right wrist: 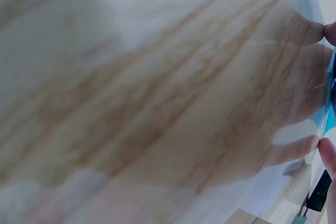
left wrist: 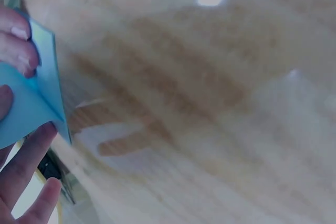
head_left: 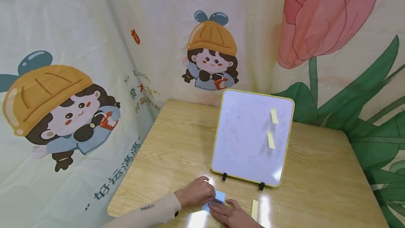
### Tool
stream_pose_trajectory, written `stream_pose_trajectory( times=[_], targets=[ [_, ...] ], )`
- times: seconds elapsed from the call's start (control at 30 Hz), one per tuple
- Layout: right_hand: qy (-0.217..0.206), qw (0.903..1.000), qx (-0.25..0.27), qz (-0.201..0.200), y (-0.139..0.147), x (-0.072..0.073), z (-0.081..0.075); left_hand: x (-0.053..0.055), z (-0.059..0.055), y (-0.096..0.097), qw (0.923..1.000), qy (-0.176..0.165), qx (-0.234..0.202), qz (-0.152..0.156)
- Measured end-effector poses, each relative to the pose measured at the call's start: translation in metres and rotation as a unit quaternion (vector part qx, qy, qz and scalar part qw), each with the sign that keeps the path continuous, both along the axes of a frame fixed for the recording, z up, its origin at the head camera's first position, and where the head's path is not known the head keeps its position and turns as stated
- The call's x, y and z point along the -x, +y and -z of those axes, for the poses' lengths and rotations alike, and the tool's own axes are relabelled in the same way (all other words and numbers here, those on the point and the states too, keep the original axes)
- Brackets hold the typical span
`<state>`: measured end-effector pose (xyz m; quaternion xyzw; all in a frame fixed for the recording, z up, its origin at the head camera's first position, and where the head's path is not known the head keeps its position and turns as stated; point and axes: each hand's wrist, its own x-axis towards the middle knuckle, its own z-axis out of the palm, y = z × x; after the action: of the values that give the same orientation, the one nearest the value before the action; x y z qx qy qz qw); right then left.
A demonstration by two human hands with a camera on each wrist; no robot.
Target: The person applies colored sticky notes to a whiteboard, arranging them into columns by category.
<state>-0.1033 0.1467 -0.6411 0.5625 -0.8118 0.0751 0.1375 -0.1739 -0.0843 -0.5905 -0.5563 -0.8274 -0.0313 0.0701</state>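
Blue sticky notes (head_left: 220, 195) lie low on the wooden table, between the two hands. In the left wrist view the blue paper (left wrist: 21, 111) shows an upper sheet curling up from a layer below. My left hand (head_left: 197, 192) has bent fingers and pinches the raised sheet. From the other side my right hand (head_left: 233, 215) presses extended fingers on the near part of the blue paper, its thumb held apart. The right wrist view catches only fingertips (right wrist: 328, 156) and a thin blue edge at its right border.
A whiteboard (head_left: 246, 136) with a yellow frame stands behind the hands on black feet (head_left: 261, 186). Two pale yellow strips (head_left: 274, 115) stick to its right side. Another yellow strip (head_left: 254, 209) lies beside the right hand. A printed curtain (head_left: 152, 17) surrounds the table (head_left: 171, 150).
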Motion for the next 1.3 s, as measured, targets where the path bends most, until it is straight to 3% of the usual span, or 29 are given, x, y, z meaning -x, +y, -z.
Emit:
stream_pose_trajectory(
  times=[0.27, 0.53, 0.87, 1.1, 1.3],
  targets=[
    [-0.021, 0.9997, -0.014, 0.001, 0.002, 0.001, -0.008, 0.015, 0.001, 0.007, 0.9994, -0.008, -0.034, 0.009],
    [-0.006, 0.9997, -0.023, -0.005, 0.006, 0.004, -0.003, 0.023, 0.0, 0.011, 0.9997, -0.002, -0.022, -0.009],
    [-0.031, 0.999, -0.033, 0.004, 0.006, 0.005, -0.001, 0.032, -0.002, 0.016, 0.9989, -0.031, -0.029, -0.019],
    [-0.023, 0.9997, -0.01, -0.005, 0.004, 0.006, -0.002, 0.037, 0.002, 0.018, 0.9985, -0.04, -0.023, -0.031],
    [0.037, 0.9989, -0.027, -0.008, 0.005, 0.007, 0.001, 0.039, 0.004, 0.021, 0.999, -0.025, -0.021, -0.031]
  ],
)
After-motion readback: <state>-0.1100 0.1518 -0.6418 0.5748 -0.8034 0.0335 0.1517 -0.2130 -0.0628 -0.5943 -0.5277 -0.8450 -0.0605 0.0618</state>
